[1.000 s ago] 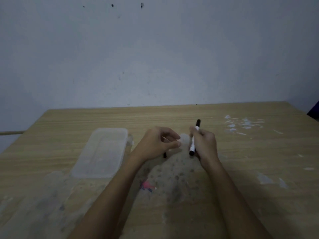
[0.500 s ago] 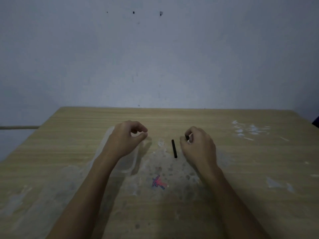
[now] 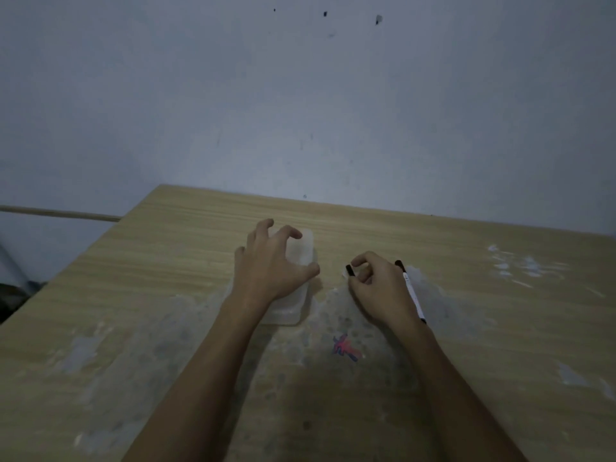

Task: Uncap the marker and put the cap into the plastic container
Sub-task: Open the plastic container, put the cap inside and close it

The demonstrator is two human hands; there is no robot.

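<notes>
My left hand (image 3: 271, 266) lies on top of the translucent plastic container (image 3: 301, 250), fingers arched over its far end and thumb at its right rim. My right hand (image 3: 380, 290) pinches the small black marker cap (image 3: 349, 270) between thumb and forefinger, just right of the container. The marker (image 3: 412, 295), white with dark ends, lies along the right side of that hand. I cannot tell whether the marker rests on the table or against the hand.
The wooden table (image 3: 166, 261) carries pale smears and a red and blue scribble (image 3: 346, 348) near my forearms. White flecks (image 3: 523, 268) lie at the right. A wall stands close behind the table's far edge.
The black cap lay on the table between my hands; now my right hand pinches it. The marker now shows beside that hand. My left hand spread its fingers over the container.
</notes>
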